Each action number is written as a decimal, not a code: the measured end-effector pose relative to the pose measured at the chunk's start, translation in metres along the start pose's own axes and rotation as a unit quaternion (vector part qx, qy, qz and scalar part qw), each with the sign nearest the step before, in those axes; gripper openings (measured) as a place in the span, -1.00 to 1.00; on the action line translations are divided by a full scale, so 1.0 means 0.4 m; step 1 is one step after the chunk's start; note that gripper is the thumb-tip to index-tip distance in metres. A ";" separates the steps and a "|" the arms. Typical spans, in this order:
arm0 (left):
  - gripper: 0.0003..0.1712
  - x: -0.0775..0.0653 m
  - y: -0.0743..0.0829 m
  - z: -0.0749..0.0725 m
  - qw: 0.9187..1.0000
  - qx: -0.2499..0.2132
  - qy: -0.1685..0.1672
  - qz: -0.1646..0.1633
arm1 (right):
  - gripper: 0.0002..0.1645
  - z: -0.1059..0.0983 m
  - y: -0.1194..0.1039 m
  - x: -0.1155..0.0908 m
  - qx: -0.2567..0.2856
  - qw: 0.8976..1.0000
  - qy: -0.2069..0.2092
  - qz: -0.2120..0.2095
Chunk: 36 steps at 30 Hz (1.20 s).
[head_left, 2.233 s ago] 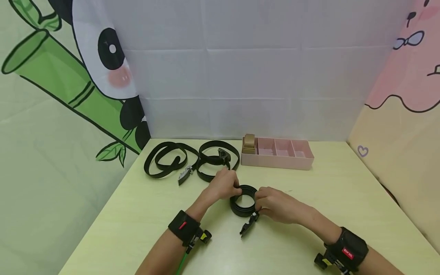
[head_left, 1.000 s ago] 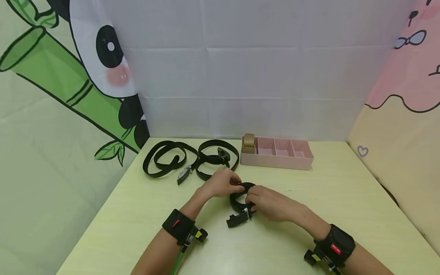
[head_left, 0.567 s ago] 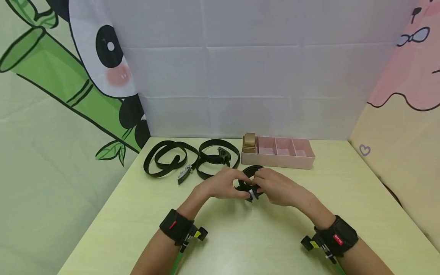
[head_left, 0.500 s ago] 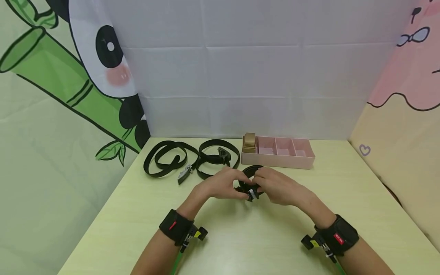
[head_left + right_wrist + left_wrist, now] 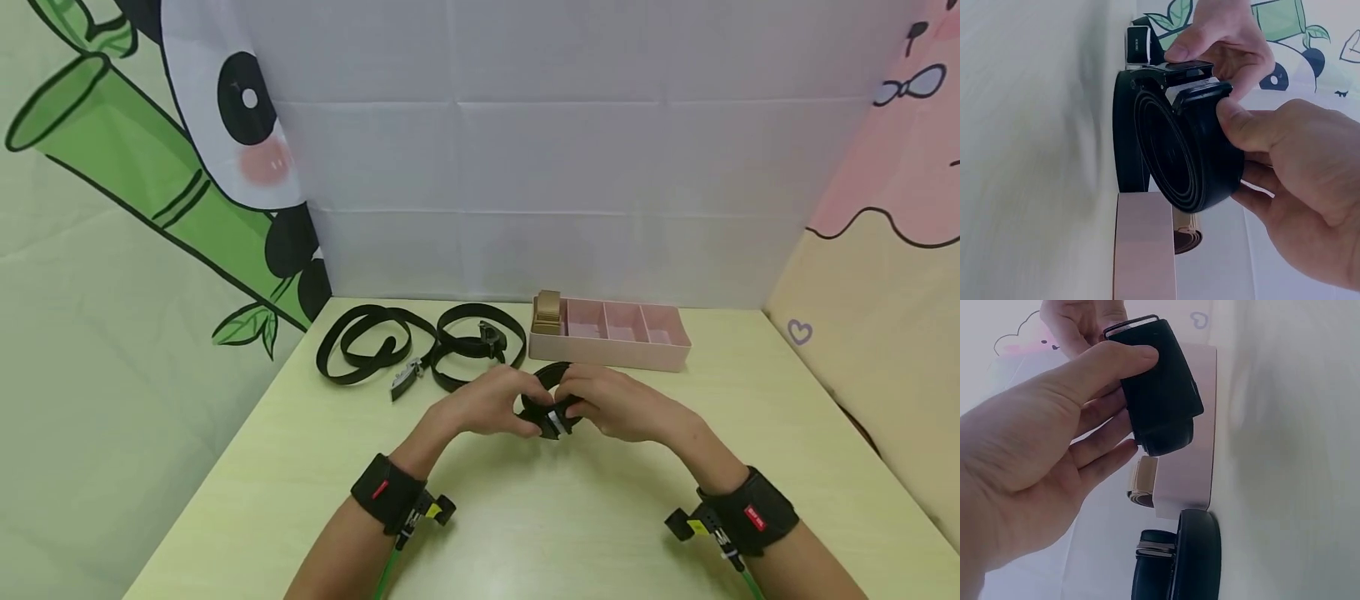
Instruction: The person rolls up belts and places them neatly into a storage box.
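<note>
Since the first look the coiled belt (image 5: 1210, 156) has come up off the tabletop (image 5: 525, 533) and farther from me; its buckle (image 5: 1160, 381) no longer trails toward me but sits close against the roll; my left hand (image 5: 491, 402) pinches the buckle, thumb over its plate; my right hand (image 5: 626, 403) grips the coil's right flank, thumb and fingers against its outer side; roll tilted, directly between the two; the pink tray (image 5: 609, 352) lies just beyond and rightward, long axis running left to right, my right hand the nearer.
</note>
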State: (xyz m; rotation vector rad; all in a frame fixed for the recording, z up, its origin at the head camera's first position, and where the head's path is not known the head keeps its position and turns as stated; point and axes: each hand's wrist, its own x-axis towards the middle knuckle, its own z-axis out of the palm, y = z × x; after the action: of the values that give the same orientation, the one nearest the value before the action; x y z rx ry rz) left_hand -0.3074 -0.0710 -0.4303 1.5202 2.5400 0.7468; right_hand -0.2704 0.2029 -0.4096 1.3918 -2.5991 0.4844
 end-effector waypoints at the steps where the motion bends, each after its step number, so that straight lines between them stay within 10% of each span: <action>1: -0.60 0.000 -0.004 0.001 1.000 -0.014 0.007 -0.003 | -0.76 -0.005 0.005 -0.003 0.018 1.000 0.008 0.006; 6: -0.61 0.000 -0.020 0.007 0.994 -0.085 0.061 -0.029 | -0.67 -0.016 0.028 -0.018 0.041 0.992 0.112 0.049; 10: -0.58 0.008 -0.021 0.013 0.979 -0.150 0.129 -0.054 | -0.64 -0.018 0.040 -0.035 0.082 0.966 0.192 0.151; 19: -0.57 0.102 -0.004 0.016 0.932 -0.274 0.218 -0.096 | -0.42 -0.053 0.059 -0.046 0.333 0.897 0.137 0.255; 36: -0.51 0.319 -0.026 -0.026 0.911 -0.294 0.249 -0.144 | -0.23 -0.133 0.222 0.019 0.325 0.880 0.157 0.308</action>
State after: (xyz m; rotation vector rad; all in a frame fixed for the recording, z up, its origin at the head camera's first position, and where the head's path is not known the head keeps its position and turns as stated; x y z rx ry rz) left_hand -0.3829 0.0296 -0.4041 0.8074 2.3917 1.8202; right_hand -0.3495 0.2615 -0.3761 0.4431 -2.6407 1.6323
